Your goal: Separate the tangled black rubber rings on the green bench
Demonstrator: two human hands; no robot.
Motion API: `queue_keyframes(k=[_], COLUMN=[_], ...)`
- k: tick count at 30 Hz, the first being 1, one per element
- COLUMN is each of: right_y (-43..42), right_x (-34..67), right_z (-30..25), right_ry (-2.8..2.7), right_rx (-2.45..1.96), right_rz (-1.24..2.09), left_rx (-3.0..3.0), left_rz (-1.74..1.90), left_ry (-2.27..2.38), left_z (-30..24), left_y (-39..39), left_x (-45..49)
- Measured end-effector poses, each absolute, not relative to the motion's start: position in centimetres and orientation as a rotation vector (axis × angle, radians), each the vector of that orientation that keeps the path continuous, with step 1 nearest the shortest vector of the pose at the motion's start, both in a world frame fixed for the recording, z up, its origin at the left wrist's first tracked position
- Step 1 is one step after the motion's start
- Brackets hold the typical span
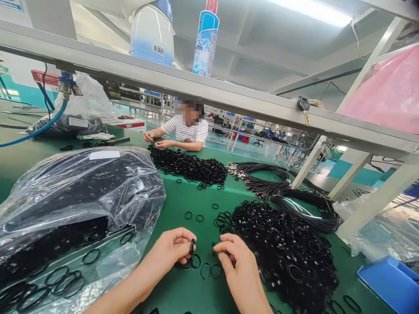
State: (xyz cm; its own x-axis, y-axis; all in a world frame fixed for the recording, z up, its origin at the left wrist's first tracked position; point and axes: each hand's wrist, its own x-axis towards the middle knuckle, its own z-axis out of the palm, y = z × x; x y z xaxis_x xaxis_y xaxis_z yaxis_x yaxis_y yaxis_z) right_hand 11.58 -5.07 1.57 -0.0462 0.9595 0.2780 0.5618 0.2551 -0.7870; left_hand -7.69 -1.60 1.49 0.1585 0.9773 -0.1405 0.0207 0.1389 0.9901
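Observation:
Between the thumb and fingers of my left hand [172,247] is a thin black rubber ring [192,247], seen nearly edge-on. My right hand [238,264] is curled beside it, a short gap away, with a small dark bit at its fingertips that is too blurred to name. Under and between the hands, several loose black rings [206,271] lie on the green table mat [176,292]. A large heap of the same black rings [284,248] spreads just right of my right hand.
A clear plastic bag [131,174] of black rings covers the left side. Beyond lie another ring heap [190,165] and coiled black cables [281,174]. A co-worker [190,126] sits opposite. An overhead shelf [229,93] crosses the view; a blue tray [389,281] is at right.

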Motion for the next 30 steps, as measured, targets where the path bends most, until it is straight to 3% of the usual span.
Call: queue_keyframes(k=[9, 15, 30], right_y=[-6.4, -5.9, -5.4], right_x=[8.7, 9.1, 9.5], right_z=[2.7, 2.1, 1.8], right_ry=[-1.763, -1.553, -1.552], right_rx=[-1.405, -1.338, -1.351], right_rz=[0.766, 1.038, 0.981], left_rx=[1.286, 1.424, 1.791], left_rz=[0.947, 0.948, 0.807], left_ry=[1.061, 1.048, 1.296], left_z=[1.7, 1.8, 3.7], left_y=[-3.0, -3.5, -4.8], left_x=[-6.1, -5.7, -5.4])
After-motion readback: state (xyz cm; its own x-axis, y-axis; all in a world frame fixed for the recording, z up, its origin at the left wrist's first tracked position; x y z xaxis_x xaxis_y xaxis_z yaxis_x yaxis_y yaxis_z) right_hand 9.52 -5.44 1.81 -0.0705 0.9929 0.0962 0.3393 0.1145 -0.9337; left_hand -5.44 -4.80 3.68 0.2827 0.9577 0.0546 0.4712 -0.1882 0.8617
